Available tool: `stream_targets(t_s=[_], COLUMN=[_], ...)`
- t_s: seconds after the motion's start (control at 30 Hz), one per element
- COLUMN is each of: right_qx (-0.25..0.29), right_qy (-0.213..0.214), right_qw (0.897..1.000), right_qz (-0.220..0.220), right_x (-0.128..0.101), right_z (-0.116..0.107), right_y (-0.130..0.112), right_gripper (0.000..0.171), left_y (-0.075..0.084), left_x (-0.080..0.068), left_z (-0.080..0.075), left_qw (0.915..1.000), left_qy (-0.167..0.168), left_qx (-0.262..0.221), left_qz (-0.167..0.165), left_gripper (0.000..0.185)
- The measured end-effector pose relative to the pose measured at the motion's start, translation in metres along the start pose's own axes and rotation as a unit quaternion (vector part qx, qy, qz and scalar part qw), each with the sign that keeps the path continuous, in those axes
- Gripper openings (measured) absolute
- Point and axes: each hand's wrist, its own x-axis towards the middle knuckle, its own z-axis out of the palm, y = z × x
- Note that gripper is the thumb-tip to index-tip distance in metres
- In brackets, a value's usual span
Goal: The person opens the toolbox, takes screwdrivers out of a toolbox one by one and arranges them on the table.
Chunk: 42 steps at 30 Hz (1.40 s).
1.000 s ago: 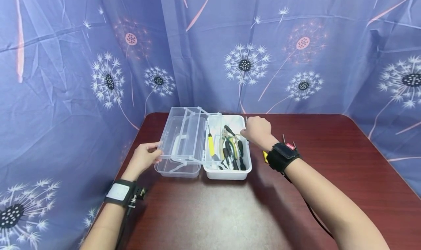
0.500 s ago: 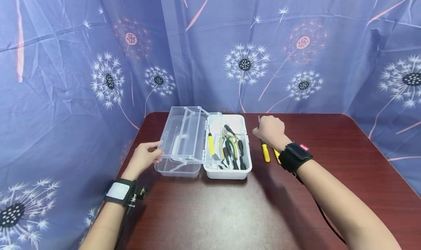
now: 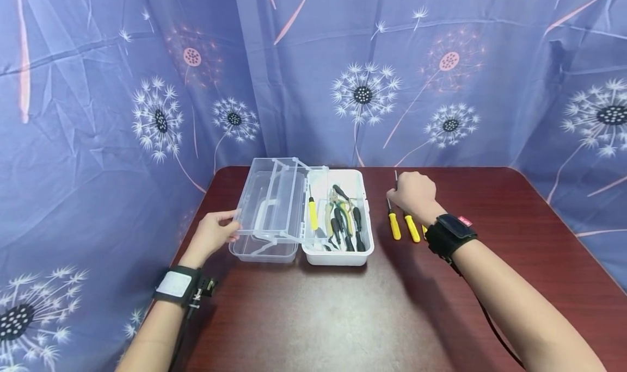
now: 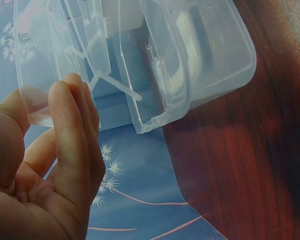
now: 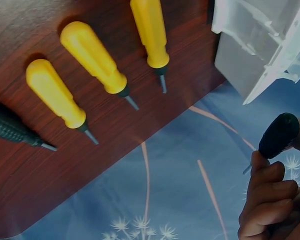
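My left hand [image 3: 215, 233] pinches the edge of the clear plastic tray [image 4: 55, 95] on the opened lid of a toolbox. Fingers and thumb lie on either side of that edge. In my right hand [image 3: 413, 193] is a screwdriver with a black handle [image 5: 279, 136]; a bit of its thin shaft [image 5: 247, 169] shows beyond the fingers. That hand is over the table, right of the white box [image 3: 338, 259]. Beneath and in front of it lie yellow-handled screwdrivers [image 3: 394, 226], three visible in the right wrist view, plus a black-handled screwdriver [image 5: 12, 125].
Inside the white box are pliers [image 3: 345, 211], several black-handled tools [image 3: 357, 222] and a yellow-handled screwdriver [image 3: 313, 214]. The clear lid [image 3: 269, 255] leans open leftward. A blue patterned curtain [image 3: 303, 89] hangs behind and left of the dark red table [image 3: 490, 219].
My right hand has moved right with the screwdriver, from the box's right edge to over the table, uncovering yellow-handled screwdrivers. My left hand keeps its pinch on the tray.
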Motion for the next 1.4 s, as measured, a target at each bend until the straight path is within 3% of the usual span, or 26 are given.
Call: stream_targets(t_s=[0.27,0.63,1.4], right_qx=[-0.002,-0.009,-0.029], right_qy=[0.01,-0.017,-0.032], right_qw=[1.0,0.999,0.996], right_qz=[-0.004,0.026,0.073], right_x=[-0.006,-0.009,-0.015], right_z=[-0.003,0.002,0.006], right_y=[0.015,0.031,0.076], right_gripper=[0.036,0.036,0.038], left_y=[0.001,0.001,0.0], left_x=[-0.001,-0.002,-0.001], left_z=[0.0,0.001,0.001], left_qw=[1.0,0.9998,1.0], left_qy=[-0.001,-0.006,-0.001], left_qx=[-0.005,-0.003,-0.003], left_qz=[-0.004,-0.021,-0.006], left_gripper=[0.046,0.046,0.046])
